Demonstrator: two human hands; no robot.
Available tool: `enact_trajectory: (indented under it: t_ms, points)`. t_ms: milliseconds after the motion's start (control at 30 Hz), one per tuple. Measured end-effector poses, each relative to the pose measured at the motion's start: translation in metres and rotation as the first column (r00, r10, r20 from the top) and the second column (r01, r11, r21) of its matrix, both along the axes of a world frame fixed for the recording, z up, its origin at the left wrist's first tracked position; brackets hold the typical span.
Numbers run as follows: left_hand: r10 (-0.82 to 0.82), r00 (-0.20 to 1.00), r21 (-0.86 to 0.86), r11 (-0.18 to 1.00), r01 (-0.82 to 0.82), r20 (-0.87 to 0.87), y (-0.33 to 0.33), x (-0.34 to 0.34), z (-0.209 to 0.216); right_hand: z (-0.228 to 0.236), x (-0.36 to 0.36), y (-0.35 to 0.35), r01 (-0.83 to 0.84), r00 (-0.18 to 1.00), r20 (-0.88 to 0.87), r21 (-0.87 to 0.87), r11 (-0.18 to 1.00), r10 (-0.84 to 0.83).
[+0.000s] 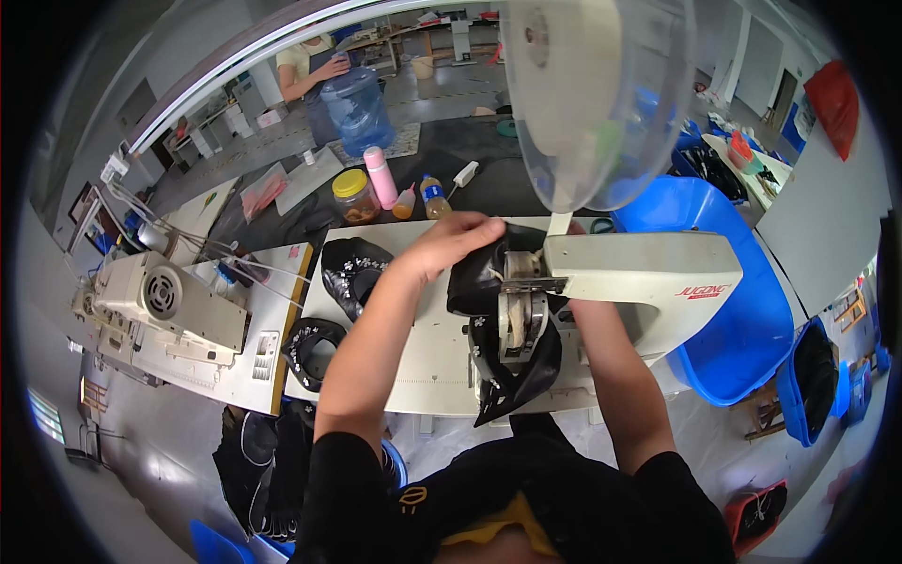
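A black leather shoe upper (474,282) with small white flower decorations lies under the head of a cream post-type machine (639,263). Its lower part (526,385) hangs over the table's front edge. With thumb and fingers closed, my left hand (456,242) grips the upper's far edge, left of the machine head. My right hand (586,312) reaches in below the machine's arm from the right; that arm covers its fingers, so what they touch is hidden. Two similar black uppers, one farther back (352,273) and one nearer (315,352), lie left of my left forearm.
Along the table's back stand a yellow-lidded jar (355,195), a pink bottle (380,177) and a small drink bottle (434,196). A large blue bin (742,329) is at right, a sewing machine (164,301) at left. Beyond, a person holds a big water bottle (357,111).
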State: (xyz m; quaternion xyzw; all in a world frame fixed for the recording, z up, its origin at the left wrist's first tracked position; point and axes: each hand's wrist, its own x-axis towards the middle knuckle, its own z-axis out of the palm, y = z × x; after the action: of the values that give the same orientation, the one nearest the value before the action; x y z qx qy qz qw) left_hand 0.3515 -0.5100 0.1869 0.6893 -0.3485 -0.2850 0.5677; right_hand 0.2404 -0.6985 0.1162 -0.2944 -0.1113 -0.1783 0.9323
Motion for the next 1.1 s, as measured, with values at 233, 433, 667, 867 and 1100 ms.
enact_trajectory:
  t_ms: [233,433,667,867,1100]
  points:
    - [0.076,0.878,-0.136,0.991,-0.013,0.473,0.059,0.006,0.051,-0.032,0.001,-0.027,0.286,0.934,-0.116,-0.329,0.900,-0.339]
    - [0.272,0.473,-0.178,0.956,-0.233,0.838,0.161,-0.012,0.027,-0.074,-0.070,-0.034,0.072,0.840,-0.484,-0.348,0.935,-0.245]
    - [0.137,0.436,0.292,0.563,-0.773,0.889,0.247,-0.050,-0.169,-0.111,-0.119,-0.024,-0.019,0.731,-0.650,-0.327,0.945,-0.210]
    - [0.052,0.443,0.382,0.423,-0.822,0.895,0.272,-0.053,-0.260,-0.111,-0.126,-0.012,-0.116,0.642,-0.700,-0.492,0.863,-0.313]
    - [0.292,0.454,0.361,0.319,-0.876,0.842,0.250,-0.051,-0.240,-0.109,-0.130,0.021,0.077,0.754,-0.125,-0.958,0.276,-0.645]
